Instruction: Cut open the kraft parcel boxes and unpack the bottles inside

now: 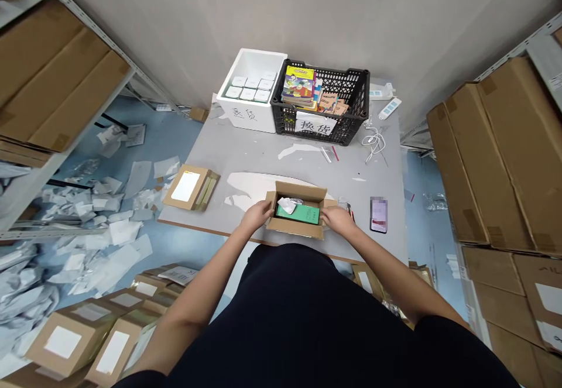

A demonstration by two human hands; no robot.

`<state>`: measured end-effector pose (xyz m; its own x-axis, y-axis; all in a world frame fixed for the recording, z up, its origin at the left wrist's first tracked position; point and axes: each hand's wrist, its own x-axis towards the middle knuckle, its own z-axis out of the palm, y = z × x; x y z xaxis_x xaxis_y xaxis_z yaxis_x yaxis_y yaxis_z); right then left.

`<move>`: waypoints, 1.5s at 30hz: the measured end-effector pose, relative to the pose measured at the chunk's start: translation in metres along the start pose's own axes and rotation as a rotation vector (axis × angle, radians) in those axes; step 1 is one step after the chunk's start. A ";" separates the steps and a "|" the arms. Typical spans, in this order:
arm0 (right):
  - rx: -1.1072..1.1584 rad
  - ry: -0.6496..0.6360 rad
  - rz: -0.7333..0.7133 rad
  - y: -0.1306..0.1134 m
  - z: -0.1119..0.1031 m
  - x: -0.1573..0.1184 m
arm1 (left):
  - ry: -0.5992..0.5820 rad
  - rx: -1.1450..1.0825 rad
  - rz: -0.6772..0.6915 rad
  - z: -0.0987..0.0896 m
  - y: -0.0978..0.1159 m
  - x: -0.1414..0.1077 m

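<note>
An opened cardboard box (295, 234) stands near the front edge of the table, its flaps folded outward. Inside it lie a green box (302, 215) with small dark print and some crumpled white paper (287, 205). My left hand (258, 213) grips the box's left end, fingers bent over the cardboard. At the right end, my right hand (337, 219) holds the cardboard by its edge, thumb and fingers closed around it. Part of a small dark and red tool (350, 211) shows just beyond my right hand; its kind is hard to make out.
On the grey table (259, 157), a taped carton (187, 188) lies left and a phone (378, 215) right. Behind are a white foam bin (250, 113) of small boxes and a black crate (322, 123) of books. Cartons (61, 341) and paper scraps (116, 259) cover the floor.
</note>
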<state>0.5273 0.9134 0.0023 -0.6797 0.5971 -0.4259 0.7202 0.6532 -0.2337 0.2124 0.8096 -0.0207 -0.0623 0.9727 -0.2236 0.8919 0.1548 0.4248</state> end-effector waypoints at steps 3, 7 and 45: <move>0.024 0.010 -0.010 -0.027 -0.002 0.016 | 0.088 -0.013 0.003 0.007 0.003 -0.003; -0.037 -0.080 0.014 -0.060 0.000 0.049 | 0.156 0.086 0.059 0.009 0.019 -0.006; 0.494 0.362 -0.005 -0.043 0.008 0.104 | 0.492 -0.511 -0.164 -0.030 0.027 0.045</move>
<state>0.4265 0.9442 -0.0389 -0.6249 0.7715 -0.1196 0.6368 0.4150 -0.6498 0.2208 0.8632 0.0067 -0.4783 0.8768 0.0498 0.5412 0.2497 0.8030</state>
